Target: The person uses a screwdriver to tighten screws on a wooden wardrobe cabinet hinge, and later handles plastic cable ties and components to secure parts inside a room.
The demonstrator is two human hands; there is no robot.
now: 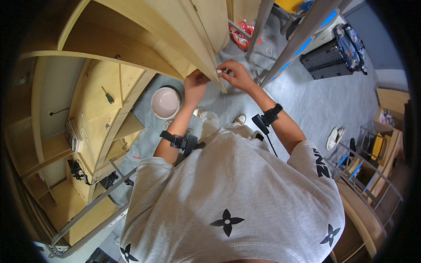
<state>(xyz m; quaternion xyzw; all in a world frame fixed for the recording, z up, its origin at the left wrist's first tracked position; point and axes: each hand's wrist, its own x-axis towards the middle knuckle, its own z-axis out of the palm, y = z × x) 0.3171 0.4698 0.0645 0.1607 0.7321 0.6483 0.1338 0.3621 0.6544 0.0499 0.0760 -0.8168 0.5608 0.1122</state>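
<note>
A pale wooden cabinet door (184,33) stands open in front of me, with a hand on either side of its lower part. My right hand (238,75) pinches a small white piece (219,71) between thumb and fingers, close against the door's outer face. On the inner side, my left hand (195,87) is closed, its curled fingers in shadow beside the door and the cabinet's lower edge. What the left fingers hold, if anything, is hidden. Both wrists wear black straps with small devices.
A pink basin (165,102) sits on the grey floor left of my feet. On the wooden desk (94,98) lies a screwdriver (108,95). Metal bed posts (302,41) rise close on the right. Beyond are a red basket (242,37), a black crate (326,59) and white shoes (335,138).
</note>
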